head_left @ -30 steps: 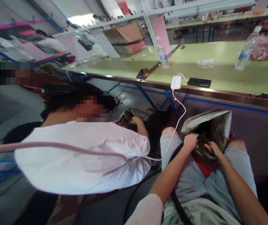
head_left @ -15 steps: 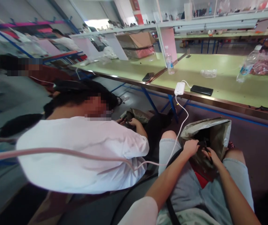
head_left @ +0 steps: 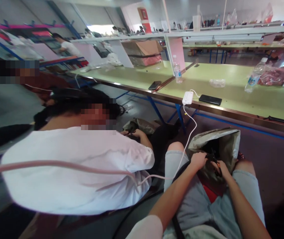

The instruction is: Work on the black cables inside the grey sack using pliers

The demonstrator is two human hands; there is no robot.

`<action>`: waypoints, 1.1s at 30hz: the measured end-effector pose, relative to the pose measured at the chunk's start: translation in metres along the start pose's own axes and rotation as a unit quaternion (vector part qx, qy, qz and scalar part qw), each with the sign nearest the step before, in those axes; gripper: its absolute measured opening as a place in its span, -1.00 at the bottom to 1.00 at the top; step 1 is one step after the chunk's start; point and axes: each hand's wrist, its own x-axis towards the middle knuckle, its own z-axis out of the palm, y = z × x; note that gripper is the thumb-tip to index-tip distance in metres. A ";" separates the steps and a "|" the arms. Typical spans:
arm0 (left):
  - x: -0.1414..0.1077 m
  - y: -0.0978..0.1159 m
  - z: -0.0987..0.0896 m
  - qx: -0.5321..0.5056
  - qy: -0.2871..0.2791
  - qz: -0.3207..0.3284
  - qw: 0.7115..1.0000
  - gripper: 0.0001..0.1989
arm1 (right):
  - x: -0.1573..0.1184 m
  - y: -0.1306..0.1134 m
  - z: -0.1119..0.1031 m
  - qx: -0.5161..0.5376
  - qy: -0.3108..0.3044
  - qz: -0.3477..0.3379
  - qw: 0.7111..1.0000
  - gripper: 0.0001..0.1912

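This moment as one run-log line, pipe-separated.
left hand: gripping black material | right hand: holding orange-handled tool | bag: open, between knees | table: phone, cabled to white box

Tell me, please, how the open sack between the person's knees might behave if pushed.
The sack would probably fold or dent, since its wall looks thin and creased. It might hold some shape, though, as its mouth gapes open. Its weight is hard to judge, because its inside is mostly dark.
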 end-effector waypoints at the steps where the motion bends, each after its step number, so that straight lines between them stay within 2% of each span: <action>1: -0.001 0.001 -0.002 -0.002 -0.003 -0.002 1.000 -0.68 | -0.002 -0.003 -0.001 0.007 0.007 -0.005 1.000 -0.41; 3: -0.005 0.003 -0.006 -0.005 -0.010 -0.002 1.000 -0.68 | -0.006 -0.009 -0.002 0.042 0.012 -0.026 0.999 -0.39; 5: -0.009 0.005 -0.010 -0.006 -0.018 -0.001 1.000 -0.67 | -0.011 -0.016 -0.002 0.095 -0.017 -0.061 0.993 -0.34; 7: -0.010 0.006 -0.012 -0.006 -0.019 -0.005 1.000 -0.65 | -0.012 -0.019 -0.001 0.148 -0.045 -0.053 0.987 -0.29; 10: -0.009 0.005 -0.011 -0.005 -0.016 -0.024 1.000 -0.62 | -0.012 -0.017 0.001 0.186 -0.049 -0.037 0.981 -0.30; 12: -0.008 0.005 -0.011 -0.005 -0.018 -0.032 0.999 -0.62 | -0.013 -0.016 -0.001 0.155 -0.041 -0.035 0.986 -0.31; 17: -0.009 0.002 -0.010 0.008 -0.011 -0.027 1.000 -0.63 | -0.017 -0.020 -0.009 -0.037 -0.004 -0.071 0.997 -0.43; 21: -0.009 0.002 -0.010 0.022 0.012 0.006 1.000 -0.67 | -0.016 -0.026 -0.013 -0.152 0.026 -0.015 0.988 -0.51; 23: -0.009 0.003 -0.010 0.030 0.028 0.005 0.999 -0.68 | -0.017 -0.029 -0.015 -0.157 0.027 0.020 0.987 -0.48; 27: -0.007 0.004 -0.011 0.023 0.042 -0.015 0.999 -0.72 | -0.018 -0.030 -0.020 -0.089 0.044 0.056 0.994 -0.41; 33: -0.006 0.005 -0.011 -0.005 0.008 -0.042 0.999 -0.71 | -0.014 -0.025 -0.016 -0.054 0.066 0.000 0.996 -0.43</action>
